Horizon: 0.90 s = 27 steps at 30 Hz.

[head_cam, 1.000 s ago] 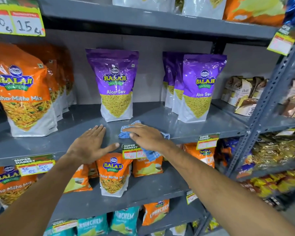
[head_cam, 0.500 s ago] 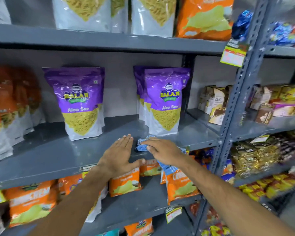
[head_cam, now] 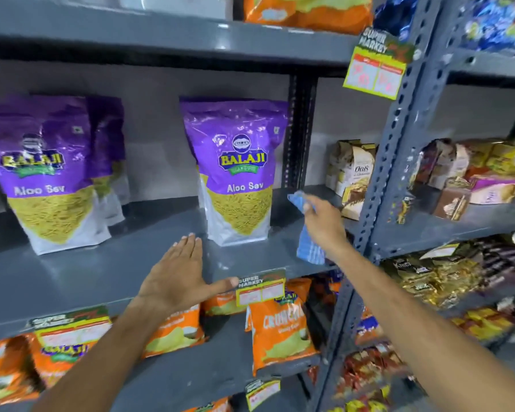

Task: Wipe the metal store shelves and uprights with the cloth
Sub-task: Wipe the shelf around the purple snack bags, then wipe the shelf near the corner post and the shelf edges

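Middle shelf under wiping, with uprights and other shelves judged to be left.

The blue striped cloth (head_cam: 308,248) is clamped in the right hand (head_cam: 324,224) and is carried to the far right end of the grey metal shelf (head_cam: 72,275), beside the right-hand Aloo Sev pouch (head_cam: 238,173) and near the perforated upright (head_cam: 399,138). The left hand (head_cam: 179,278) is laid flat on the near shelf edge, fingers spread, nothing held. No clean or dusty patches can be told apart, so progress is judged as partial only. "BALAJI" and "Aloo Sev" are read on the purple pouches, "SUPER MARKET" on the price tag (head_cam: 260,288), "CRUNCH…" on an orange bag (head_cam: 280,331) below, "Oats" on a box (head_cam: 360,171) at right; prices are blurred.
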Each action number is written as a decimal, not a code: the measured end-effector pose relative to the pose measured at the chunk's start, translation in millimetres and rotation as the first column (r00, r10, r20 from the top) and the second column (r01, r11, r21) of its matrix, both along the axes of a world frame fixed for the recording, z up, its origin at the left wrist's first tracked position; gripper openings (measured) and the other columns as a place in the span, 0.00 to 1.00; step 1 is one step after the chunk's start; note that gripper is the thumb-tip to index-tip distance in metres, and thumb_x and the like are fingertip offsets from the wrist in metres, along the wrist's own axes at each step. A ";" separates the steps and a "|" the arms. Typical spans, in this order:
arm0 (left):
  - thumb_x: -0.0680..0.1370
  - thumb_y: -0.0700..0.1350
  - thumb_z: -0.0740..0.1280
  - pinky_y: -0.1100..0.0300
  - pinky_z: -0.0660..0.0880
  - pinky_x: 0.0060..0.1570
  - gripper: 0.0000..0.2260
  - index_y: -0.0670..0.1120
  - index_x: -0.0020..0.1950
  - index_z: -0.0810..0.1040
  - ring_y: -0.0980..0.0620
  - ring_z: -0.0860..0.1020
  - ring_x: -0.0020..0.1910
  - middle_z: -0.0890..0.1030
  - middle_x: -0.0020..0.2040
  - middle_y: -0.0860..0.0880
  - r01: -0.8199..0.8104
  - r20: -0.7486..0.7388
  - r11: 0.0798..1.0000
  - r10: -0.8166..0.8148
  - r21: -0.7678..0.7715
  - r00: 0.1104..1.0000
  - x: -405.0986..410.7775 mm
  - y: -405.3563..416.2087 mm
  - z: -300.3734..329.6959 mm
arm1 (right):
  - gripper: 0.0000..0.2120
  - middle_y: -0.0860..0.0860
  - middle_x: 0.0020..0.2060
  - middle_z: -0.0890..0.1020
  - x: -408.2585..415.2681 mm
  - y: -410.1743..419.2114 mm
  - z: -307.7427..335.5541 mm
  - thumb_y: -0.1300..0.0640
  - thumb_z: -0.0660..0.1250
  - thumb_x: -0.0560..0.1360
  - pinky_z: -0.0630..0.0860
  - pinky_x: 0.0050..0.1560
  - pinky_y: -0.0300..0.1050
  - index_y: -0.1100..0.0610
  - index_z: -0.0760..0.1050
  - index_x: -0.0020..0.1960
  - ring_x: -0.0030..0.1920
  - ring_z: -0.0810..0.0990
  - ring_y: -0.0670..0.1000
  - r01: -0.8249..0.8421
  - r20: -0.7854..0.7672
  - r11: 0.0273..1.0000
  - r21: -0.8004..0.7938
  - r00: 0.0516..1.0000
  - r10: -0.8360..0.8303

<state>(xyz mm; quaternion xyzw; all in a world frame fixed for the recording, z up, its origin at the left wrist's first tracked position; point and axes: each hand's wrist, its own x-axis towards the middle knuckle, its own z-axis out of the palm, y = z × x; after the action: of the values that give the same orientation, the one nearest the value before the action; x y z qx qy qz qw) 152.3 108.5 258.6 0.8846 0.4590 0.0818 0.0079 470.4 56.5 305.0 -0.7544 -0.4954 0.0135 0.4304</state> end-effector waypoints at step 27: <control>0.65 0.87 0.48 0.57 0.39 0.82 0.63 0.43 0.85 0.42 0.52 0.42 0.85 0.42 0.86 0.46 -0.026 -0.003 0.998 0.026 -0.057 1.000 1.3 -7.5 6.4 | 0.14 0.49 0.63 0.83 47.3 151.6 -8.6 0.47 0.59 0.80 0.76 0.65 0.52 0.42 0.78 0.62 0.63 0.80 0.51 -0.254 0.294 0.888 -0.384 0.878 0.378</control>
<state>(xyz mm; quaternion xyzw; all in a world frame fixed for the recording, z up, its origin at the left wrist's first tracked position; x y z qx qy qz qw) 153.6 101.0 265.0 0.8781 0.4727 0.0675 0.0316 517.7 208.1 296.4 -0.7131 -0.6742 0.0296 0.1898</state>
